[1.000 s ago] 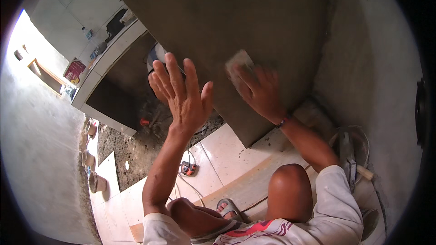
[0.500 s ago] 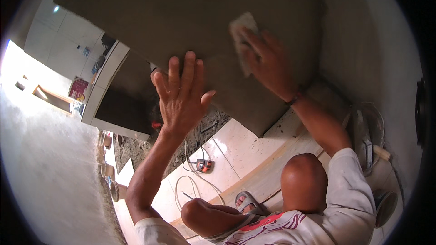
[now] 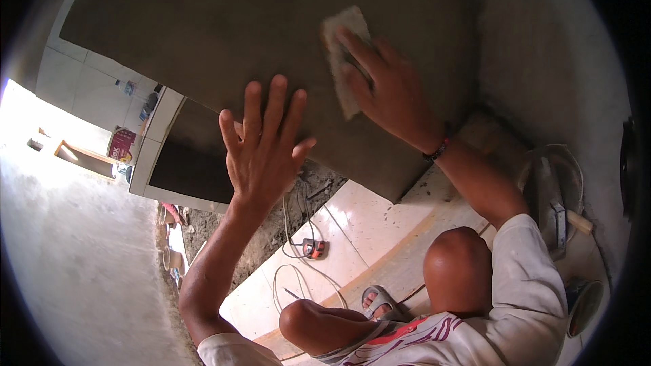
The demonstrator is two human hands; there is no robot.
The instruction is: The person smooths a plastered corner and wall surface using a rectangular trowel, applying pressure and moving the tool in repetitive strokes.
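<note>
A dark grey, freshly smoothed cement-like surface [image 3: 224,20] fills the upper part of the view. Against it my right hand [image 3: 400,102] grips a pale, rough-faced rectangular block [image 3: 339,61], perhaps foam or sponge; the fingers lie over its right side and its material is uncertain. My left hand [image 3: 261,149] is held up with fingers spread, in front of the slab's lower left edge. It holds nothing, and I cannot tell whether its fingertips touch the surface.
On the pale tiles below lie an orange-and-black tape measure [image 3: 313,249] and a thin looped cable [image 3: 277,285]. A wooden plank [image 3: 397,247] runs beside my sandalled foot [image 3: 380,303]. At the right are a wooden-handled tool [image 3: 578,222] in a basin and a bucket [image 3: 584,306].
My right hand has slid the pale block slightly left and up over the grey surface. The left hand has shifted a little left, its fingers spread wider. The view has turned slightly.
</note>
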